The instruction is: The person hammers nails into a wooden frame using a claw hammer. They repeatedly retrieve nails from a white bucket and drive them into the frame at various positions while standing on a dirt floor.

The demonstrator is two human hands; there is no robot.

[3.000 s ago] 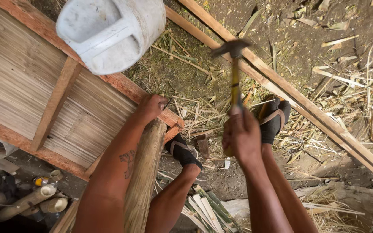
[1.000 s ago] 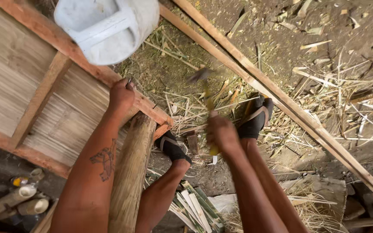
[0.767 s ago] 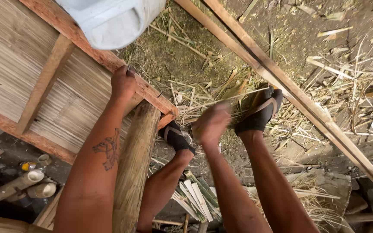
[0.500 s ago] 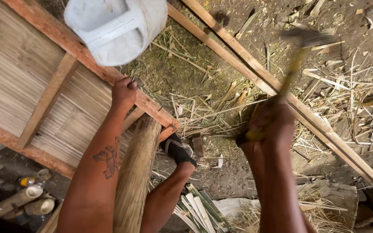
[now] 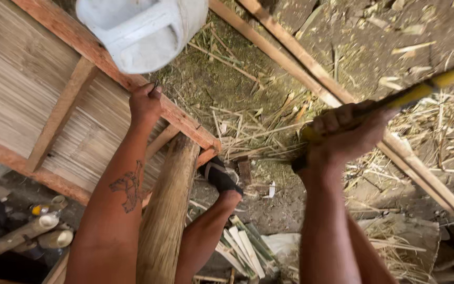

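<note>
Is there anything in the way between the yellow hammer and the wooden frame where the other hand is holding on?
Nothing visible blocks it. The right hand holds the yellow-handled hammer raised, and only open air over straw-littered ground lies between it and the reddish wooden frame rail, which the left hand grips.

Bucket crowds frame (right side open).

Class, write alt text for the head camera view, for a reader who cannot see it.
Seen from above, a person's right hand raises a yellow-handled tool while the left hand grips the wooden frame of a woven bamboo panel. Straw litters the dirt ground.
</note>
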